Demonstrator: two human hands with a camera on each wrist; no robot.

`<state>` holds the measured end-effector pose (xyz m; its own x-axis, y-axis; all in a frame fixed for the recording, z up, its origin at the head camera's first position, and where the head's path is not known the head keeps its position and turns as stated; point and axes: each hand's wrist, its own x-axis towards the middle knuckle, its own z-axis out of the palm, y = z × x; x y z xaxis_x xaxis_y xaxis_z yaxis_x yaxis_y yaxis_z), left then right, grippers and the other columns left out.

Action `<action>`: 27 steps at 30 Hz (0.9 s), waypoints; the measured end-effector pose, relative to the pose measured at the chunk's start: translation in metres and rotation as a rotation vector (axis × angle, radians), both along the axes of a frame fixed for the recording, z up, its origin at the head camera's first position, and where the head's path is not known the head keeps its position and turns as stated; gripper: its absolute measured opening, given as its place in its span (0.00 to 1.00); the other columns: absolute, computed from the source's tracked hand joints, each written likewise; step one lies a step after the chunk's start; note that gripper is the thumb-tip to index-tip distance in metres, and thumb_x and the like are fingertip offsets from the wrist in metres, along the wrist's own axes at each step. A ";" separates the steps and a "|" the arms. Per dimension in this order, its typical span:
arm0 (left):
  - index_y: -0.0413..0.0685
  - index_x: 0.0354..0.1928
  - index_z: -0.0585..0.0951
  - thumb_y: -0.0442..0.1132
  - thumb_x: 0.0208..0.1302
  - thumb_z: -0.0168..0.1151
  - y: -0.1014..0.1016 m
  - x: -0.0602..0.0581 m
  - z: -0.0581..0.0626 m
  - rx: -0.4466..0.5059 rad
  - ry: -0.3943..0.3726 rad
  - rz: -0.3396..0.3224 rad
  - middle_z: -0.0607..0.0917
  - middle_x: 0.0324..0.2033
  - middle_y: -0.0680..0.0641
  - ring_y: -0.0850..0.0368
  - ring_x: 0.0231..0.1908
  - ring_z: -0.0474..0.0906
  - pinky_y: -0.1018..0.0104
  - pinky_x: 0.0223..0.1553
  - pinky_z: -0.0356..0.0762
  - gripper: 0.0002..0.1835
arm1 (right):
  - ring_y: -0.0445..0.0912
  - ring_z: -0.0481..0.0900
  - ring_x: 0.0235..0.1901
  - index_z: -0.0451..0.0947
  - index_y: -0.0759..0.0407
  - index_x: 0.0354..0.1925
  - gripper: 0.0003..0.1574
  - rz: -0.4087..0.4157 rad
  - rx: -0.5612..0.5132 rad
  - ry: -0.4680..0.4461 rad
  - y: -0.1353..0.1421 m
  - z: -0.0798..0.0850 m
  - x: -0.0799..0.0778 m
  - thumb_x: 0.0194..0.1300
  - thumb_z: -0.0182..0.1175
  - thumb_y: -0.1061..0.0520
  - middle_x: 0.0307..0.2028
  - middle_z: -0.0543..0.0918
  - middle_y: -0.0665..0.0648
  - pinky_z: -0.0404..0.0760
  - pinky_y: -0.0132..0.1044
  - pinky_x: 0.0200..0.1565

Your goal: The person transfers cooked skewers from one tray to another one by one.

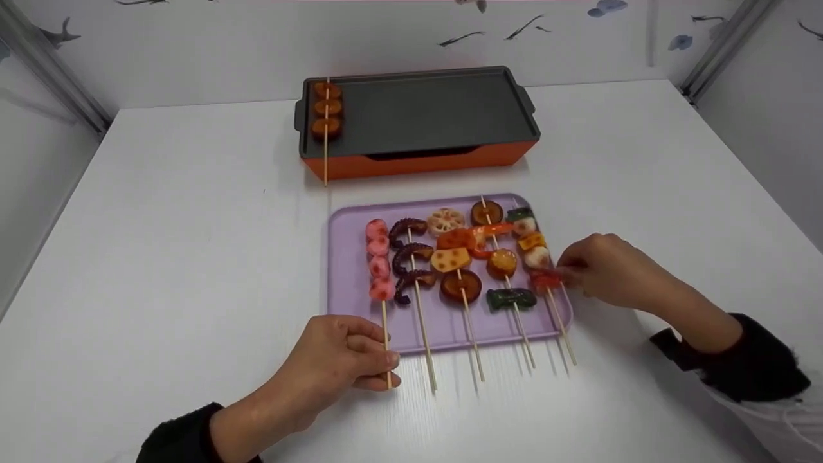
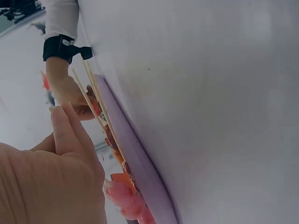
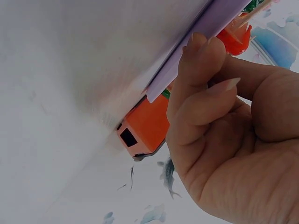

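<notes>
Between thumb and fingers, my left hand (image 1: 337, 357) pinches the bare stick of a skewer of pink balls (image 1: 380, 267), whose balls lie over the left part of a lilac tray (image 1: 347, 270). My right hand (image 1: 611, 270) grips the tray's right rim with curled fingers, close beside a mixed vegetable skewer (image 1: 546, 280) with a red piece. Between the hands lie an octopus tentacle skewer (image 1: 413, 255), a skewer with lotus root (image 1: 446, 220) and a skewer with a green piece (image 1: 511, 298). In the left wrist view the pinched stick is hidden behind the hand.
Behind the tray stands an orange grill (image 1: 424, 166) with a dark flat plate (image 1: 424, 109). A skewer of three brown round slices (image 1: 327, 108) lies on its left end, the stick jutting over the front edge. Pale patterned walls (image 1: 386, 38) enclose the white table (image 1: 193, 193).
</notes>
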<state>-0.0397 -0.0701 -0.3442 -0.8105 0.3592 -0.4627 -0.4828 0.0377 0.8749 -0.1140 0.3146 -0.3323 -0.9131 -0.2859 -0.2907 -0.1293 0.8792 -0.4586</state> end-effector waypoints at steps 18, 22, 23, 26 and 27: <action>0.31 0.40 0.80 0.26 0.60 0.73 0.007 0.004 -0.009 -0.155 0.045 -0.034 0.87 0.22 0.45 0.58 0.22 0.85 0.66 0.27 0.86 0.10 | 0.45 0.78 0.26 0.88 0.64 0.42 0.07 0.007 -0.003 0.017 0.002 -0.002 0.000 0.72 0.65 0.62 0.33 0.87 0.55 0.80 0.39 0.28; 0.31 0.39 0.78 0.26 0.60 0.74 0.007 0.005 -0.008 -0.177 0.064 -0.038 0.87 0.21 0.44 0.57 0.21 0.85 0.66 0.26 0.85 0.12 | 0.46 0.79 0.27 0.88 0.65 0.44 0.08 0.008 0.002 0.010 0.001 -0.002 0.000 0.72 0.65 0.62 0.35 0.87 0.56 0.82 0.38 0.29; 0.31 0.40 0.78 0.26 0.60 0.74 0.006 0.005 -0.008 -0.177 0.063 -0.037 0.87 0.21 0.44 0.57 0.21 0.85 0.67 0.26 0.85 0.13 | 0.46 0.79 0.27 0.88 0.65 0.44 0.08 0.009 0.004 0.011 0.001 -0.001 0.000 0.72 0.65 0.62 0.35 0.87 0.56 0.82 0.38 0.29; 0.31 0.41 0.77 0.26 0.60 0.74 0.005 0.005 -0.008 -0.179 0.062 -0.038 0.87 0.21 0.44 0.57 0.20 0.84 0.67 0.26 0.85 0.14 | 0.46 0.79 0.28 0.88 0.65 0.45 0.08 0.013 0.011 0.017 0.000 -0.001 -0.001 0.72 0.65 0.62 0.36 0.88 0.57 0.82 0.38 0.30; 0.31 0.41 0.77 0.26 0.60 0.75 0.005 0.005 -0.008 -0.180 0.061 -0.039 0.87 0.22 0.44 0.57 0.20 0.84 0.67 0.26 0.85 0.14 | 0.46 0.79 0.28 0.88 0.65 0.45 0.08 0.014 0.012 0.018 0.000 -0.001 -0.001 0.72 0.65 0.63 0.36 0.88 0.57 0.83 0.38 0.30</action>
